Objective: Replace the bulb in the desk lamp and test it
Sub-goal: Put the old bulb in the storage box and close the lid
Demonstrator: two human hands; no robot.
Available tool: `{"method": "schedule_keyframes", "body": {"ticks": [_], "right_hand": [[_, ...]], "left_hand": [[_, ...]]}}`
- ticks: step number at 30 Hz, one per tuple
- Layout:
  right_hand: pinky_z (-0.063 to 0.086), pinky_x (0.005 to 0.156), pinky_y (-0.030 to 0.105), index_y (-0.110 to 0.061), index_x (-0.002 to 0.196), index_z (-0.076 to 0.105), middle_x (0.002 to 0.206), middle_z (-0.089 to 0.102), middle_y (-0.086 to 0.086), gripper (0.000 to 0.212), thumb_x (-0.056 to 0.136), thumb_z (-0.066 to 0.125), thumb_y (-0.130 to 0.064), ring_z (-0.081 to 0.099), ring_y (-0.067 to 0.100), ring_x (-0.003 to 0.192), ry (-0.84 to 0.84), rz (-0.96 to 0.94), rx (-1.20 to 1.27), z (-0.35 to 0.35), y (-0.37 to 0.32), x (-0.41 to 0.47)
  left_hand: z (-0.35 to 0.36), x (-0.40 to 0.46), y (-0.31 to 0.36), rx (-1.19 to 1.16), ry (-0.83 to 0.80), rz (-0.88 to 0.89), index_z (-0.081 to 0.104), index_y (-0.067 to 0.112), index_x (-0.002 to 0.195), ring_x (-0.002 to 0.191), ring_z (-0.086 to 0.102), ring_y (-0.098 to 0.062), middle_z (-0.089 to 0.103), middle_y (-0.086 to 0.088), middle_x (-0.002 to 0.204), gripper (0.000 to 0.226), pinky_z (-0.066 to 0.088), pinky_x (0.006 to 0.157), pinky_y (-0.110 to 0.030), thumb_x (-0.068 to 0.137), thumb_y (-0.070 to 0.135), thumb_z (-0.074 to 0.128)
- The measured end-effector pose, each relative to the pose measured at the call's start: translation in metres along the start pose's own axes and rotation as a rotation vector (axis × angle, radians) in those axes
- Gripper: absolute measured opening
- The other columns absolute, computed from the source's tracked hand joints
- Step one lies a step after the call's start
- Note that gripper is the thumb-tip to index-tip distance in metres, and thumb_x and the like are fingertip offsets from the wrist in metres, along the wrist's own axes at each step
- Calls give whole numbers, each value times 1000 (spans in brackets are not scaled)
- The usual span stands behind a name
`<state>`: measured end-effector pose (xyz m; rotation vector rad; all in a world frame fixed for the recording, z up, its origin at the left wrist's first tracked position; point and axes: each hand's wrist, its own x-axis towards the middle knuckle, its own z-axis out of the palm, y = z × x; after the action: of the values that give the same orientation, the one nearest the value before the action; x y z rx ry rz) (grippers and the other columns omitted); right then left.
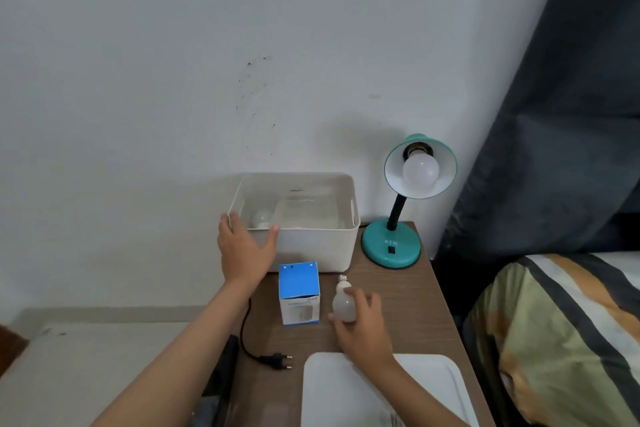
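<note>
A teal desk lamp (391,246) stands at the table's back right, its shade tilted toward me with a white bulb (420,169) screwed in. My right hand (362,322) grips a second white bulb (343,305) lying on the table, its screw base pointing away from me. My left hand (244,246) grasps the front left corner of a white bin (311,250). Inside the bin lies another bulb (260,218). A blue and white bulb box (299,293) stands between my hands. The lamp's black plug (277,360) lies unplugged on the table.
A white lid (433,385) lies at the table's near edge under my right forearm. The wooden table (408,305) ends at the right beside a bed with a striped cover (561,340). A dark curtain (571,114) hangs at the right.
</note>
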<state>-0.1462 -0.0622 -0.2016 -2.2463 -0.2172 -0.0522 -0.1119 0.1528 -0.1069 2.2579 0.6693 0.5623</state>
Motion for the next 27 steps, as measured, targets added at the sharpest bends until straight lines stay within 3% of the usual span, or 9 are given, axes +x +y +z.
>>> {"method": "schedule_keyframes", "body": {"ticks": [3, 6, 8, 11, 16, 20, 27], "right_hand": [[43, 67, 11, -26, 107, 49, 109, 45, -1, 43, 74, 75, -36, 53, 7, 89, 143, -29, 74, -14, -4, -5], [43, 79, 9, -25, 104, 48, 105, 51, 1, 44, 72, 77, -30, 53, 6, 97, 262, -220, 178, -33, -16, -1], [43, 88, 16, -23, 106, 49, 109, 51, 3, 42, 73, 74, -29, 51, 9, 106, 315, -344, 230, -46, -33, 9], [37, 95, 13, -20, 109, 51, 117, 44, 9, 41, 74, 72, -28, 45, 10, 114, 369, -450, 238, -59, -66, 45], [38, 78, 9, -19, 118, 49, 113, 47, 5, 48, 77, 71, -30, 47, 8, 97, 187, -326, 117, -50, -106, 135], [46, 84, 34, -16, 120, 48, 122, 51, 9, 48, 78, 67, -30, 55, 26, 106, 46, -146, -82, -28, -108, 188], [40, 78, 29, -7, 120, 48, 119, 56, 18, 47, 79, 66, -20, 54, 32, 108, -34, -77, -108, -7, -108, 217]], "left_hand": [[7, 4, 3, -7, 41, -28, 15, 2, 143, 140, 15, -35, 15, -17, 153, 91, 31, 109, -49, 81, 53, 58], [12, 6, 2, -4, 49, -35, 12, 1, 144, 140, 11, -36, 10, -16, 155, 96, 30, 109, -48, 80, 56, 57], [14, 6, 0, -10, 53, -26, 11, 0, 144, 140, 11, -36, 9, -15, 155, 98, 30, 110, -48, 79, 58, 57], [13, 6, -2, -7, 57, -21, 12, 0, 143, 140, 12, -36, 10, -16, 155, 101, 29, 110, -48, 77, 60, 57], [10, 12, -4, 33, 46, -51, 13, -1, 142, 139, 16, -38, 14, -19, 154, 106, 26, 113, -49, 72, 65, 58], [8, 17, -4, 60, 47, -49, 20, -3, 139, 135, 25, -39, 25, -22, 148, 105, 31, 111, -49, 70, 65, 61], [7, 22, -5, 58, 46, -54, 23, -2, 138, 128, 33, -38, 34, -22, 140, 107, 37, 104, -47, 66, 66, 64]]}}
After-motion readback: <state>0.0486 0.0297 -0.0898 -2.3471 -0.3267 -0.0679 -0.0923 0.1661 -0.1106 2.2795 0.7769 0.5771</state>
